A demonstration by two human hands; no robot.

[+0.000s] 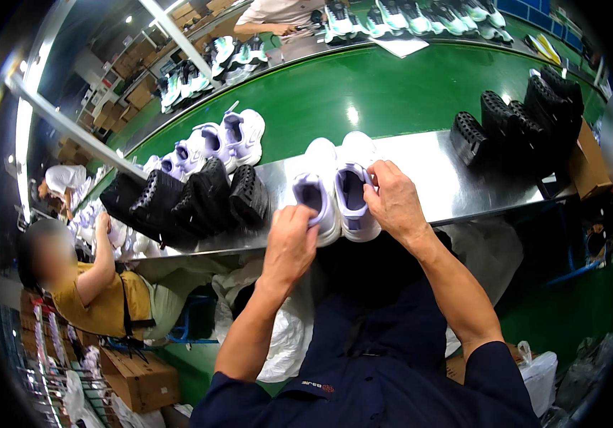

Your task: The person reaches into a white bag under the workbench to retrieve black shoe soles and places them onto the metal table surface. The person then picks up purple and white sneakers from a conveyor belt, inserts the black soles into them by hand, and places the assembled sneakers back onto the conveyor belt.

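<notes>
A pair of white and lilac sneakers stands side by side on the steel edge of the bench in front of me, toes pointing away. My left hand (290,245) has its fingers curled over the outer collar of the left sneaker (328,217). Against the outer collar of the right sneaker (358,227), my right hand (396,197) pinches the rim with thumb and fingers. Both shoe openings face me and look dark inside.
Black perforated blocks (248,196) stand left of the pair, with more black blocks (469,139) at the right beside a cardboard box (592,162). Lilac sneakers (241,135) line the green belt (392,93). A co-worker in a yellow top (99,303) sits at left; another person works across the belt.
</notes>
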